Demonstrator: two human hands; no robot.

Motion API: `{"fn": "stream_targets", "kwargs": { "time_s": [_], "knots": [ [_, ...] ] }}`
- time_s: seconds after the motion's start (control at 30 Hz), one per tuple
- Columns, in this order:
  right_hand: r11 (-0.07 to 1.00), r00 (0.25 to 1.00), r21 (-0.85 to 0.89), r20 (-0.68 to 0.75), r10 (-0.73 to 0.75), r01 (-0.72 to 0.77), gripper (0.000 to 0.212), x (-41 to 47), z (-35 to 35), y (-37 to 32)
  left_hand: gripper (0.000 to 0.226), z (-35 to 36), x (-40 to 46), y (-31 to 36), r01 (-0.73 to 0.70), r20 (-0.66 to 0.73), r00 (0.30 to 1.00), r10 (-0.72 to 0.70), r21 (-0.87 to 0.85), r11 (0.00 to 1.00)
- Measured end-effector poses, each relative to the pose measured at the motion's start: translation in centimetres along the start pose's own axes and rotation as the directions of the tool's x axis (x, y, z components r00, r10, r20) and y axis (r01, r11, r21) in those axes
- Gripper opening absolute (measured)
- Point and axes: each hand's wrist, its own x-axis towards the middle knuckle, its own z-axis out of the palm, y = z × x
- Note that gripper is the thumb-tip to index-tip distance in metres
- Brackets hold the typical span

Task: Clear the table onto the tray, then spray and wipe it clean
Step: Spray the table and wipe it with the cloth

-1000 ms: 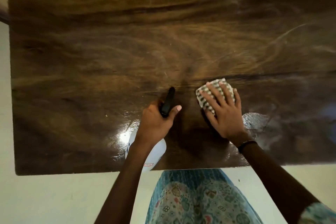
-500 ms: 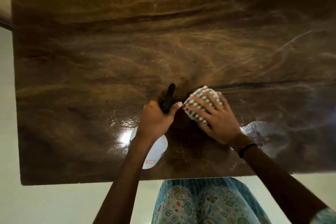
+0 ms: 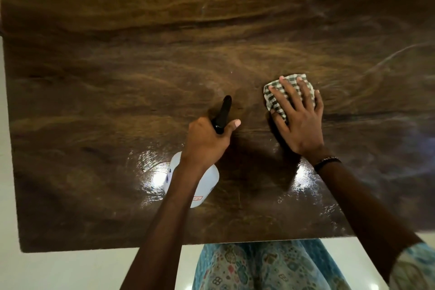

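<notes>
A dark wooden table (image 3: 117, 66) fills the head view, its near part shiny and wet. My left hand (image 3: 207, 139) grips the black trigger head of a white spray bottle (image 3: 204, 186), which hangs over the table's near middle; my wrist hides much of the bottle. To its right my right hand (image 3: 301, 120) presses flat, fingers spread, on a folded green-and-white checked cloth (image 3: 273, 99) lying on the tabletop. The tray is out of view.
Pale floor (image 3: 70, 271) shows beyond the table's near edge and left side. My patterned blue clothing (image 3: 259, 268) is just below the near edge. A dark bracelet (image 3: 327, 162) sits on my right wrist.
My right hand slid the cloth left toward the bottle, then back right and a little farther away. The left hand with the bottle has barely moved.
</notes>
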Motion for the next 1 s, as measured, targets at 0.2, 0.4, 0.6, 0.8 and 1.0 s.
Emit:
{"fn": "stream_targets", "kwargs": {
  "time_s": [0.2,0.4,0.6,0.8,1.0],
  "knots": [
    [0.997,0.997,0.019,-0.015,0.070,-0.070,0.056,3.4,0.0,-2.5,0.042,-0.9,1.2,-0.1,0.069,-0.042,0.997,-0.069,-0.018,0.997],
    [0.983,0.983,0.030,0.000,-0.183,0.183,0.056,7.5,1.1,-9.7,0.049,-1.5,2.2,-0.5,0.036,-0.007,0.999,-0.036,0.028,0.999],
    [0.924,0.923,-0.007,0.064,-0.380,0.382,0.053,1.0,1.0,-5.5,0.045,-2.7,2.3,-0.3,0.019,-0.031,0.999,-0.018,0.025,1.000],
    [1.000,1.000,0.013,0.007,0.002,-0.002,0.057,5.2,-0.4,-2.5,0.043,-3.3,2.3,0.3,0.019,-0.025,1.000,-0.019,-0.014,1.000],
    [0.984,0.983,-0.002,0.033,-0.178,0.178,0.057,11.5,0.5,-10.1,0.040,-3.8,3.3,0.9,0.011,-0.061,0.998,-0.013,-0.040,0.999]
  ]
}}
